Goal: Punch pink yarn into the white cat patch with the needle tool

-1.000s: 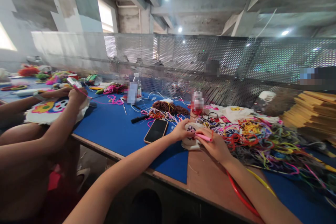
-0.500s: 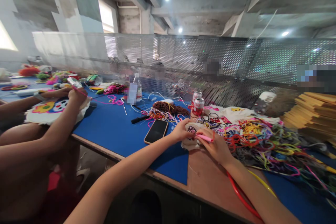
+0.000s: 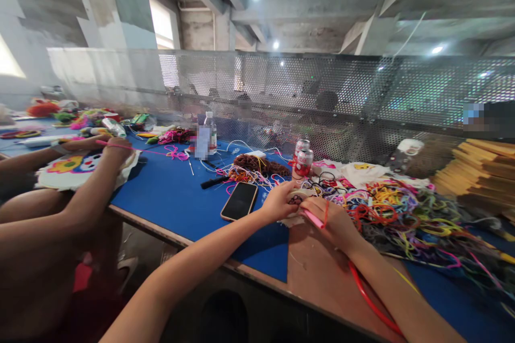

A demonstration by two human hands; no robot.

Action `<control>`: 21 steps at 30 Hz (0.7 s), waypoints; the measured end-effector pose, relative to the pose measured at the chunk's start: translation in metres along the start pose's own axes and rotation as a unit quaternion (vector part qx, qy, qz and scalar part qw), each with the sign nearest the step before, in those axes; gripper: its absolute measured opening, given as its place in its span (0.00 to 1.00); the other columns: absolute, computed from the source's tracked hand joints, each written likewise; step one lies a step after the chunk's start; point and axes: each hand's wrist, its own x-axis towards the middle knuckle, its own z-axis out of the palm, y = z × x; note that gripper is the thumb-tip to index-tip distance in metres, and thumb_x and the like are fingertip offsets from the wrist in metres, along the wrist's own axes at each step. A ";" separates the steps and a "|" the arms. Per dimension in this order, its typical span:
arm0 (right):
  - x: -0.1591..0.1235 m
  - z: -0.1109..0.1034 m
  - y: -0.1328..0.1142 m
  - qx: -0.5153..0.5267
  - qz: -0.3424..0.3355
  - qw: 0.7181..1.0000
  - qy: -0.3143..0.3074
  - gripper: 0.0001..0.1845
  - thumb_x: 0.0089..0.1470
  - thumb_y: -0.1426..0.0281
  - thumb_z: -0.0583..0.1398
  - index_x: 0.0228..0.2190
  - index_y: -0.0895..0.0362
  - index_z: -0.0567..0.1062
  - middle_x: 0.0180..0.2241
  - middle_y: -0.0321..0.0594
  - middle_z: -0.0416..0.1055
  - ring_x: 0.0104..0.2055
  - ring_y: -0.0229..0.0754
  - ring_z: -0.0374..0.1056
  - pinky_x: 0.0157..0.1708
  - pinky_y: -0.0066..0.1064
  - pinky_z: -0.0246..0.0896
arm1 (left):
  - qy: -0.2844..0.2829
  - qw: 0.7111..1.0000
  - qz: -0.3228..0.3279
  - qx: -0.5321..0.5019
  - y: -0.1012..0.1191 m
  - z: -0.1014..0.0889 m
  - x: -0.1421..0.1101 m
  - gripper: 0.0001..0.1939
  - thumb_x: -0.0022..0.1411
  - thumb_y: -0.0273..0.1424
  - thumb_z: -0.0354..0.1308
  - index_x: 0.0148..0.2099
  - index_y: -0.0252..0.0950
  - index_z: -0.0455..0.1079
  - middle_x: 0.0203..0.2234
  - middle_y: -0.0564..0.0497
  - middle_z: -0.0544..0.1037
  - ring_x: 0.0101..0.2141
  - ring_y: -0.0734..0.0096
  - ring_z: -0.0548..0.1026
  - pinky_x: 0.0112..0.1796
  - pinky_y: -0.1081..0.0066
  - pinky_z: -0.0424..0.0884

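My left hand (image 3: 278, 202) grips the edge of a small white fabric piece (image 3: 296, 197) with a dark printed pattern, held just above the table. My right hand (image 3: 332, 221) is closed round a pink tool (image 3: 313, 218) pressed against that same piece from the right. A red cord crosses my right hand's knuckles. A heap of coloured cords (image 3: 402, 211) lies right behind and to the right of my right hand. A black phone (image 3: 240, 200) lies flat on the blue mat (image 3: 173, 195) just left of my left hand.
Two red drink cans (image 3: 302, 162) and a water bottle (image 3: 208, 136) stand further back. Another person's hands (image 3: 108, 147) work pink cord over a patterned fabric at the left. Stacked yellow boards (image 3: 483, 171) sit far right. A perforated metal screen (image 3: 322, 102) closes off the table's far side.
My hands have tilted the white piece up and drawn closer together, my right hand now covering more of it. The neighbour's hand has pulled its pink cord lower.
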 end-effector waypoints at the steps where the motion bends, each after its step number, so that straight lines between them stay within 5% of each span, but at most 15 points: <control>1: 0.000 0.000 0.000 -0.001 -0.003 1.000 0.001 0.12 0.59 0.70 0.50 0.40 0.57 0.71 0.38 0.47 0.72 0.40 0.45 0.69 0.38 0.35 0.66 | 0.002 1.000 0.002 0.001 0.000 0.000 0.000 0.20 0.46 0.26 0.60 0.43 0.36 0.65 0.37 0.50 0.72 0.37 0.65 0.69 0.39 0.70 0.61; 14: 0.000 -0.003 -0.001 -0.015 -0.017 0.998 0.053 0.17 0.57 0.73 0.48 0.45 0.56 0.70 0.41 0.48 0.72 0.44 0.46 0.68 0.41 0.38 0.67 | 0.025 0.995 0.033 0.086 0.017 -0.004 -0.008 0.11 0.52 0.23 0.52 0.39 0.38 0.66 0.37 0.51 0.68 0.32 0.73 0.68 0.32 0.76 0.62; 21: -0.002 -0.004 0.002 -0.041 -0.016 0.999 0.015 0.19 0.55 0.76 0.49 0.46 0.54 0.70 0.43 0.46 0.72 0.46 0.45 0.67 0.42 0.36 0.65 | 0.039 0.995 0.026 0.087 0.019 -0.004 -0.009 0.12 0.52 0.23 0.53 0.40 0.39 0.66 0.37 0.51 0.68 0.32 0.74 0.69 0.33 0.76 0.63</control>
